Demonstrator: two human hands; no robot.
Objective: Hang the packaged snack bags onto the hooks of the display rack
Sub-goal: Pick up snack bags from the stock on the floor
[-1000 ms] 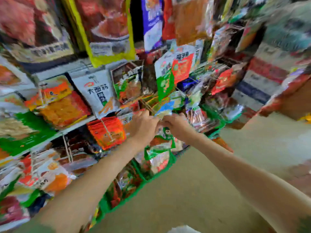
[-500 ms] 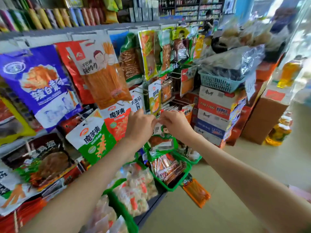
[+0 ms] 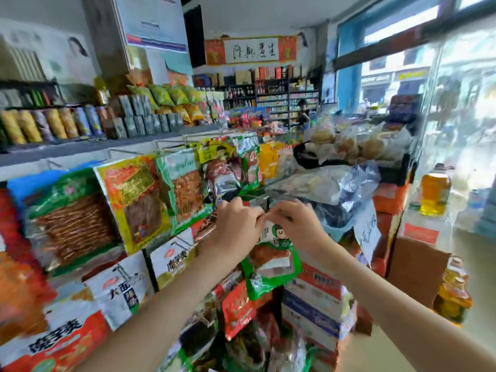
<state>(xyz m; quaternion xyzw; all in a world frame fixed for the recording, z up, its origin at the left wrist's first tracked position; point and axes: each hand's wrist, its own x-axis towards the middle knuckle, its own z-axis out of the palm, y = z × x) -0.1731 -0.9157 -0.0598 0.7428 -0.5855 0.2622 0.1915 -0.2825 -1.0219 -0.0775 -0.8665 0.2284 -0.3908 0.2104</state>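
The green-edged plastic snack bag with a cartoon face [image 3: 273, 253] hangs down between both hands, in front of the display rack full of hanging packets [image 3: 150, 200]. Half a second ago the hands were lower down, near the green baskets; now they hold the bag up higher, by the rack's end. I think the person is hunting for a free hook. The left hand [image 3: 236, 226] pinches the bag's top edge with closed fingers. The right hand [image 3: 300, 224] pinches the same edge, just beside it. No hook shows here. Further right, a crinkly clear plastic bag [image 3: 346, 186] crowds close, and stacked cardboard boxes [image 3: 314, 304] sit below.
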